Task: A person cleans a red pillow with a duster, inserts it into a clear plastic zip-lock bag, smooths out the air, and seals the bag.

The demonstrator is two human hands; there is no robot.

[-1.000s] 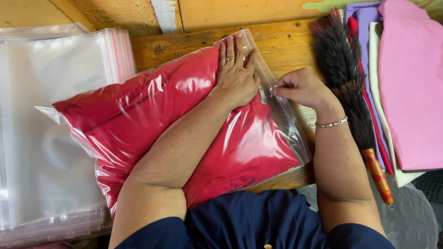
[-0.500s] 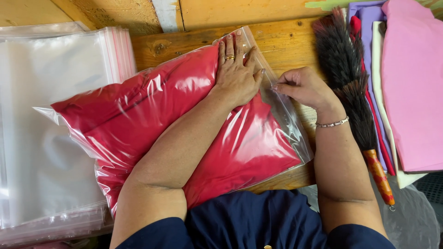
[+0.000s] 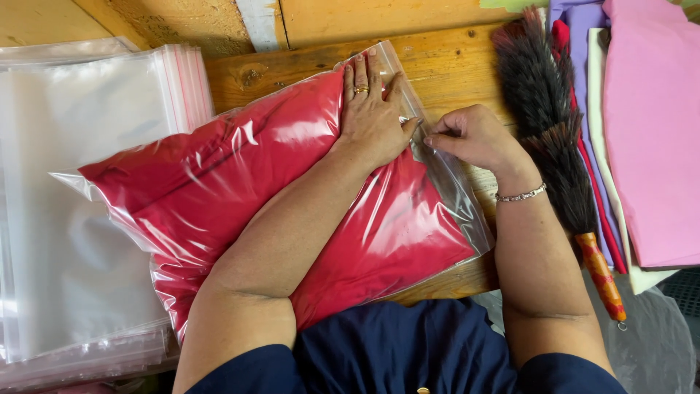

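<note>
Head view looks straight down on a clear zip bag [image 3: 240, 182] stuffed with a folded red cloth [image 3: 408, 233], lying slantwise across a wooden worktop [image 3: 452, 66]. The step in hand appears to be closing the bag's open edge, which runs along its right side. The left hand [image 3: 373, 117] lies flat and open on the bag near its far corner, fingers spread, a ring on one finger, pressing the plastic down onto the cloth. The right hand [image 3: 470, 137] is closed in a pinch on the bag's clear lip just beside the left thumb, thumb and fingertips together on the seal strip. The next move likely calls for steady pressure along that strip while the left palm holds the bulk flat. The bag sits directly under the left forearm and reaches from the person's dark blue top [image 3: 394, 346] to the far edge of the worktop. To the left lies a stack of empty clear bags [image 3: 87, 204]; to the right, a feather duster [image 3: 554, 131] with an orange handle, and folded pink and purple fabrics [image 3: 649, 131].
</note>
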